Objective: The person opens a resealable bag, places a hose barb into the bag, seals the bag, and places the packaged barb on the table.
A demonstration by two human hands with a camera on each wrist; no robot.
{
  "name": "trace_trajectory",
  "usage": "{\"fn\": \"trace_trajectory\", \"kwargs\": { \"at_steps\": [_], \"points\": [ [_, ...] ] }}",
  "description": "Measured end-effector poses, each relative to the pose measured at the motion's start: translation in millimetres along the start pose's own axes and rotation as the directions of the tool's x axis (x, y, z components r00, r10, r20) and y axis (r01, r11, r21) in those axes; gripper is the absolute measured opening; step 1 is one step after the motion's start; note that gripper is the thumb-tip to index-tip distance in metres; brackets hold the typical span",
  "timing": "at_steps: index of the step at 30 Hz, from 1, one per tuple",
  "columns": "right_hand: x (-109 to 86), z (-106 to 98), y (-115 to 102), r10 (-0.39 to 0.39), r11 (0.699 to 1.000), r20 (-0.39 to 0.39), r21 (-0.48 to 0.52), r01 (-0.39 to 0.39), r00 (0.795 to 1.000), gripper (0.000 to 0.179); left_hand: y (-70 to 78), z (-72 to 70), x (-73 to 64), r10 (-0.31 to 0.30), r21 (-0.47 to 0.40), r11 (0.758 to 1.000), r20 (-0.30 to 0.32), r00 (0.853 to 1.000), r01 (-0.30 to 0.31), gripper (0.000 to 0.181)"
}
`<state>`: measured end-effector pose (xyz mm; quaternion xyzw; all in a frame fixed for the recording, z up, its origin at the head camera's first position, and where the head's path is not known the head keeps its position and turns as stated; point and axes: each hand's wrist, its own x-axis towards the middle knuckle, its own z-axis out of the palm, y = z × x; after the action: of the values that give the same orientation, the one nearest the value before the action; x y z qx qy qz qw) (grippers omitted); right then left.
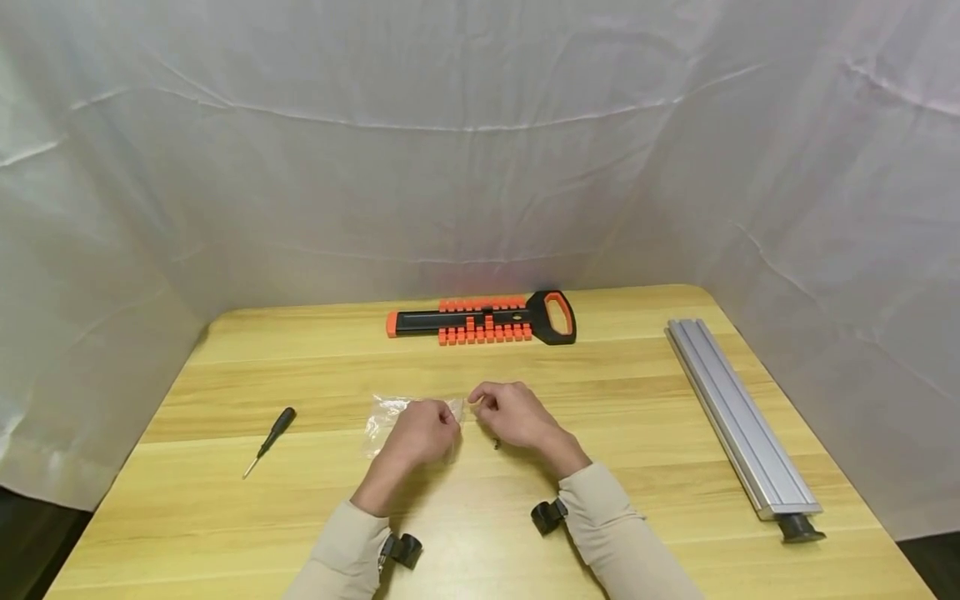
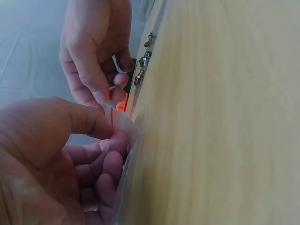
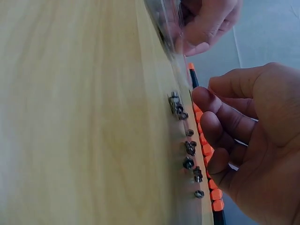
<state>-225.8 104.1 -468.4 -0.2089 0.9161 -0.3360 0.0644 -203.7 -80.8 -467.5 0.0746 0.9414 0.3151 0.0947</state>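
Observation:
A clear zip bag (image 1: pixel 384 421) with a red strip along its mouth lies at the middle of the table. My left hand (image 1: pixel 423 429) pinches its edge between thumb and forefinger, as the left wrist view (image 2: pixel 61 140) shows. Just right of the bag's mouth is my right hand (image 1: pixel 513 414), fingers loosely curled, with nothing visible between them. In the right wrist view its fingertips (image 3: pixel 201 97) come very close to the bag's corner. Several small dark metal screws or fittings (image 3: pixel 190 148) lie on the table beside the right hand.
A black-and-orange rack with a loop handle (image 1: pixel 461 321) lies at the table's back. To the left is a black-handled screwdriver (image 1: pixel 279 425). A long grey metal rail (image 1: pixel 738 412) with a black end foot lies at the right. Pale sheeting (image 1: pixel 465 192) surrounds the table.

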Motion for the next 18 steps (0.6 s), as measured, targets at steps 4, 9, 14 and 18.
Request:
{"fn": "trace_trajectory", "kwargs": {
  "at_steps": [4, 9, 14, 18],
  "points": [
    [2.2, 4.6, -2.5, 0.007, 1.0, -0.003, -0.015, -0.007, 1.0, 0.016, -1.4, -2.8, -0.2, -0.001, -0.081, 0.997, -0.011, 1.0, 0.0, 0.013],
    [5.4, 9.1, -5.8, 0.013, 0.999, -0.001, -0.038, -0.013, 1.0, 0.019, -2.4, -5.1, -0.1, -0.011, -0.148, 0.989, 0.007, 1.0, 0.011, 0.013],
    [7.1, 10.3, -8.3, 0.03, 0.999, 0.014, -0.035, -0.029, 0.999, 0.02, -3.2, -5.8, 0.6, -0.004, -0.197, 0.98, 0.018, 1.0, 0.007, 0.014],
    [8.2, 10.0, -8.5, 0.018, 0.999, 0.006, -0.043, -0.018, 1.0, 0.019, -4.6, -6.1, 2.1, -0.01, -0.219, 0.976, 0.017, 1.0, 0.013, 0.014]
  ]
}}
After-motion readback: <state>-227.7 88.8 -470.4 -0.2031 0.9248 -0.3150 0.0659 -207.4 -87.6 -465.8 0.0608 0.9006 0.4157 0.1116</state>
